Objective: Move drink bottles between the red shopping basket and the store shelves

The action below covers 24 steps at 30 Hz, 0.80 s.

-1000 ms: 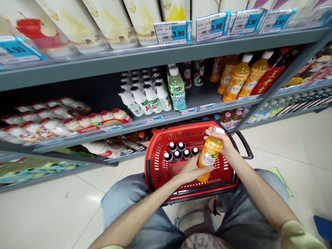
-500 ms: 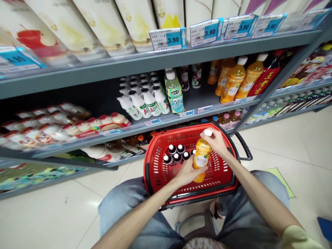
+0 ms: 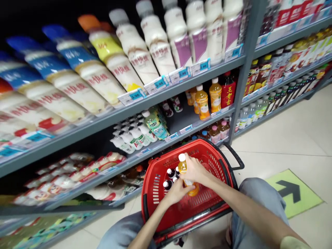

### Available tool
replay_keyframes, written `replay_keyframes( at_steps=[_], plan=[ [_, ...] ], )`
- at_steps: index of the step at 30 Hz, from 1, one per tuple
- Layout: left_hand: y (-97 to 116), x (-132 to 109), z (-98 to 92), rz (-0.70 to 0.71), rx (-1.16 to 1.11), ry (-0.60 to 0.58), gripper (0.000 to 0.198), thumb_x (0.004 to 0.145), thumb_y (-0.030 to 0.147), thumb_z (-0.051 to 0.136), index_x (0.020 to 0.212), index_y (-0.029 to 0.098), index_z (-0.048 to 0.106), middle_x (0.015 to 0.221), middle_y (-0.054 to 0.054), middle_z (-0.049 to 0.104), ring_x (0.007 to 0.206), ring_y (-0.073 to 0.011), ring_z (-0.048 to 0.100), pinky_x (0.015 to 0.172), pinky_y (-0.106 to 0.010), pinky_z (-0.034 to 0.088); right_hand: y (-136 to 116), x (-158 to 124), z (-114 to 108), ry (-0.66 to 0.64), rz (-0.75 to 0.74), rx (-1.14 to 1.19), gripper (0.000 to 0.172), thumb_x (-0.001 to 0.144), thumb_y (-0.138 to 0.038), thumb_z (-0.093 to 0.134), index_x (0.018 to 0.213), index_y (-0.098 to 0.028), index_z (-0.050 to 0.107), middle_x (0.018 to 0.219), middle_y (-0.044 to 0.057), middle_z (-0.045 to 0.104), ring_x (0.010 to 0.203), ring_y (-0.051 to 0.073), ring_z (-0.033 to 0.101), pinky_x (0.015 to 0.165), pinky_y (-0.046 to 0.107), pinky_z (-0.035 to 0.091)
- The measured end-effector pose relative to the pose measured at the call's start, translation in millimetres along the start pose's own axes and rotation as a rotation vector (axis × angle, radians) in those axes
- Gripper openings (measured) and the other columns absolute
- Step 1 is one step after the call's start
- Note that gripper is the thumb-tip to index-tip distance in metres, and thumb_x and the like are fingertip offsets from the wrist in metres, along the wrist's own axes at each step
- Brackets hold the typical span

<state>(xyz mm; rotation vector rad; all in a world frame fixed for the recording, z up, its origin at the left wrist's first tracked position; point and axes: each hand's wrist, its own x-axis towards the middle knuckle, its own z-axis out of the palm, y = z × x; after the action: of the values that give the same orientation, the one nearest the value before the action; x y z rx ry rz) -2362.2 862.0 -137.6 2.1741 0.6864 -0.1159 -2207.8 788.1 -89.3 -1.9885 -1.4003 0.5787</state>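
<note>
An orange juice bottle (image 3: 183, 167) with a white cap is held tilted over the red shopping basket (image 3: 168, 218). My right hand (image 3: 195, 169) is closed around its upper part, below the cap. Lower down, my left hand (image 3: 176, 192) grips the bottle from the left side, its thumb across the front. The two hands hide much of the label. Inside the basket, to the left of the juice, stand several dark bottles (image 3: 167, 185) with white caps, partly covered by my hands.
A grey shelf (image 3: 178, 88) of drinks runs behind the basket. More orange juice bottles (image 3: 202, 103) stand on its middle level, right of small white bottles (image 3: 137, 136). The basket's black handle (image 3: 237, 157) sticks out right. A green arrow sign (image 3: 293, 193) lies on the floor.
My right hand has shifted from the bottle's cap to its upper body. The bottle leans more to the left. The view has turned right and up, showing more upper shelf.
</note>
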Motion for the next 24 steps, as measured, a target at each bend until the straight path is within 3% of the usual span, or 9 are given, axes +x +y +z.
replay_keyframes(
  at_steps=[3, 5, 7, 9, 11, 14, 18, 24],
  plan=[
    [45, -1, -41.5, -0.04, 0.464, -0.022, 0.018, 0.092, 0.027, 0.053, 0.099, 0.016, 0.066, 0.105, -0.012, 0.074, 0.1, -0.0275, 0.069, 0.09, -0.038, 0.054, 0, -3, -8, 0.007, -0.023, -0.12, 0.063, 0.072, -0.025, 0.07, 0.129, -0.018, 0.045, 0.118, 0.014, 0.066, 0.101, 0.031, 0.07, 0.078, 0.035, 0.048],
    [91, -1, -66.0, -0.03, 0.725, 0.115, 0.029, 0.095, 0.015, 0.037, 0.102, 0.014, 0.066, 0.112, -0.015, 0.071, 0.103, -0.0278, 0.068, 0.09, -0.039, 0.054, 3, -7, -14, 0.0, -0.029, -0.209, 0.062, 0.074, -0.019, 0.067, 0.133, -0.017, 0.046, 0.12, 0.015, 0.066, 0.101, 0.031, 0.07, 0.078, 0.035, 0.049],
    [144, 4, -83.2, 0.109, 0.88, 0.209, 0.032, 0.095, 0.011, 0.035, 0.105, 0.014, 0.065, 0.129, -0.016, 0.065, 0.115, -0.027, 0.064, 0.097, -0.039, 0.053, 9, -10, -20, 0.01, -0.017, -0.25, 0.062, 0.076, -0.018, 0.066, 0.135, -0.015, 0.046, 0.12, 0.016, 0.066, 0.101, 0.031, 0.071, 0.078, 0.035, 0.05],
    [195, 17, -93.1, 0.221, 0.988, 0.328, 0.032, 0.097, 0.012, 0.035, 0.108, 0.014, 0.064, 0.124, -0.014, 0.065, 0.111, -0.0248, 0.063, 0.097, -0.037, 0.053, 16, -12, -24, 0.023, 0.007, -0.257, 0.064, 0.077, -0.021, 0.067, 0.137, -0.014, 0.045, 0.122, 0.017, 0.065, 0.1, 0.032, 0.071, 0.077, 0.035, 0.051],
    [241, 39, -97.5, 0.324, 1.107, 0.375, 0.03, 0.097, 0.012, 0.035, 0.104, 0.012, 0.064, 0.114, -0.013, 0.066, 0.107, -0.0251, 0.062, 0.095, -0.037, 0.053, 22, -13, -26, 0.012, 0.016, -0.278, 0.068, 0.077, -0.02, 0.067, 0.141, -0.013, 0.043, 0.123, 0.018, 0.065, 0.099, 0.032, 0.071, 0.077, 0.036, 0.052],
    [291, 82, -97.6, 0.541, 1.157, 0.47, 0.032, 0.102, 0.022, 0.034, 0.116, 0.012, 0.061, 0.123, -0.014, 0.063, 0.112, -0.0237, 0.058, 0.097, -0.035, 0.051, 26, -14, -26, -0.009, 0.0, -0.334, 0.074, 0.076, -0.014, 0.064, 0.146, -0.013, 0.041, 0.125, 0.018, 0.065, 0.1, 0.033, 0.072, 0.078, 0.036, 0.053],
    [329, 148, -96.2, 0.631, 1.24, 0.529, 0.049, 0.099, 0.033, 0.049, 0.14, 0.007, 0.048, 0.152, -0.02, 0.046, 0.132, -0.0296, 0.047, 0.104, -0.04, 0.046, 23, -16, -24, -0.016, 0.001, -0.356, 0.069, 0.075, -0.016, 0.067, 0.141, -0.014, 0.047, 0.128, 0.018, 0.064, 0.099, 0.034, 0.072, 0.079, 0.038, 0.054],
    [348, 215, -107.6, 0.427, 1.306, 0.554, 0.058, 0.095, 0.023, 0.053, 0.147, -0.001, 0.041, 0.153, -0.026, 0.044, 0.131, -0.0322, 0.049, 0.105, -0.041, 0.045, 10, -21, -24, -0.059, -0.066, -0.351, 0.071, 0.078, -0.02, 0.069, 0.144, -0.012, 0.044, 0.124, 0.018, 0.066, 0.1, 0.035, 0.072, 0.08, 0.039, 0.055]
  ],
)
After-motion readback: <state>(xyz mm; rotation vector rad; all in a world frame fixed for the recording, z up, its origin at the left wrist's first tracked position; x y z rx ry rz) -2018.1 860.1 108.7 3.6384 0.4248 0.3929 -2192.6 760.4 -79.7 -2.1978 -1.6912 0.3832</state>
